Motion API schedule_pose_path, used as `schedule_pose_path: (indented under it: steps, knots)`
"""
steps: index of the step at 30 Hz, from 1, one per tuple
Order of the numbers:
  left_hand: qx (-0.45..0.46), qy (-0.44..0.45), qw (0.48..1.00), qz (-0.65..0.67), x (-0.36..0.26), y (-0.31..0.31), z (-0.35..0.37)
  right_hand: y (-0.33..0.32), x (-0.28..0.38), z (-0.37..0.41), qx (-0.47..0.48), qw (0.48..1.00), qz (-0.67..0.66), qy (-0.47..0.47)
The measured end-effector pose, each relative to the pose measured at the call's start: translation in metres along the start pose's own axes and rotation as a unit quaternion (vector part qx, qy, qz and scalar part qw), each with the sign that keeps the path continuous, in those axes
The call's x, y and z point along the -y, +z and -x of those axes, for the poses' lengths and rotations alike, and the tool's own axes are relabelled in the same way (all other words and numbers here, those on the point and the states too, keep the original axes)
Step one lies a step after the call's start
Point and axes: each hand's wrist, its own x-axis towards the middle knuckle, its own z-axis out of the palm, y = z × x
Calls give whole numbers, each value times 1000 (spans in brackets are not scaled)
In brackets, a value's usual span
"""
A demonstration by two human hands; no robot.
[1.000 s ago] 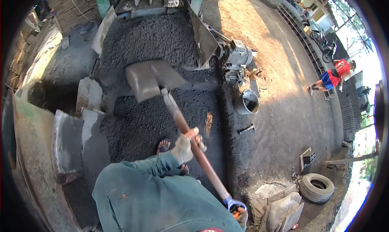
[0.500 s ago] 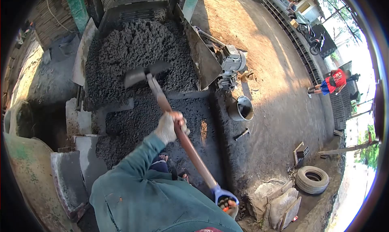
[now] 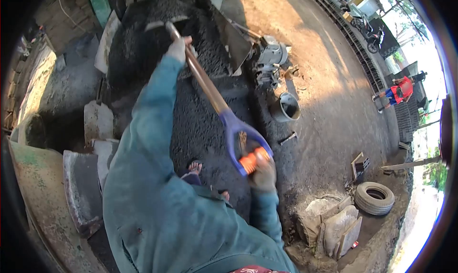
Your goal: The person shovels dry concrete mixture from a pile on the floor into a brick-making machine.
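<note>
A shovel (image 3: 207, 89) with a brown shaft and a blue D-shaped handle stretches away from me. My left hand (image 3: 178, 50), in a pale glove, is closed around the shaft near the blade. My right hand (image 3: 263, 175) grips the orange crossbar of the handle, and its fingers are slightly blurred. At the far end the blade lies partly buried in a heap of dark, wet-looking granular material (image 3: 136, 51). Sloping metal side plates flank this heap. More of the dark material covers the sunken floor (image 3: 191, 123) below my arms.
Right of the pit are a motor (image 3: 273, 51), a bucket (image 3: 287, 107), a hammer (image 3: 288, 138) and a tire (image 3: 374, 198). Curved metal sheets (image 3: 82, 189) stand on the left. A person in a red shirt (image 3: 403, 89) is at the far right, near stacked dark tiles.
The shovel has been pushed forward, and its blade has gone deeper into the heap. My left arm has stretched out, while my right hand has come forward with the handle.
</note>
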Motion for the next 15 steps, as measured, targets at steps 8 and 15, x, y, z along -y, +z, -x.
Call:
schedule_pose_path:
  steps: [8,15]
  knots:
    - [118,-205,957,166,153,129,259,-251,29,210,-317,946,58,19]
    - [92,-308,910,262,258,121,332,-256,33,316,-420,903,-48,84]
